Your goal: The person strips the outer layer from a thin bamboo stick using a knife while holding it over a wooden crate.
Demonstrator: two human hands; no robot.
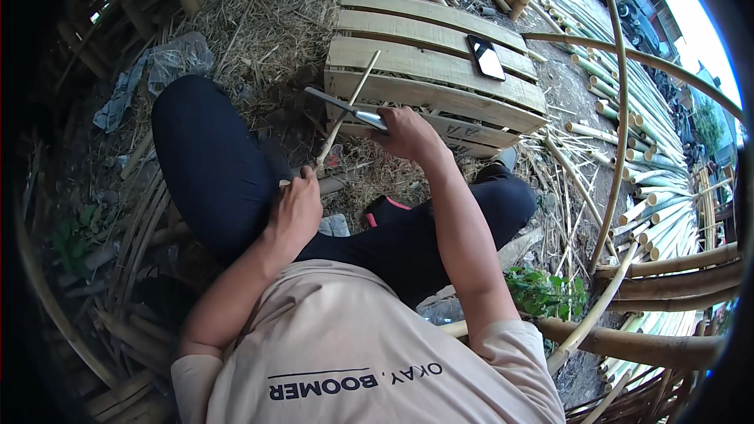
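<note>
Above my lap, my left hand [298, 202] is closed around the lower end of a thin bamboo stick [364, 78], which slants up and away to the right. My right hand [408, 137] grips a knife [328, 99] by its handle, most of which the fingers hide. The blade points left and crosses the stick around its middle. From this angle I cannot tell how deep the edge sits against the bamboo. Beyond the stick stands a slatted wooden crate [416, 31], with a dark phone [487, 58] lying on its top at the right.
Shavings and straw [275, 23] cover the ground ahead. Crumpled clear plastic [182, 55] lies at the left. Stacked bamboo poles [652, 165] fill the right side, where curved bamboo strips [622, 110] rise close by. A black and red item [383, 210] rests between my legs.
</note>
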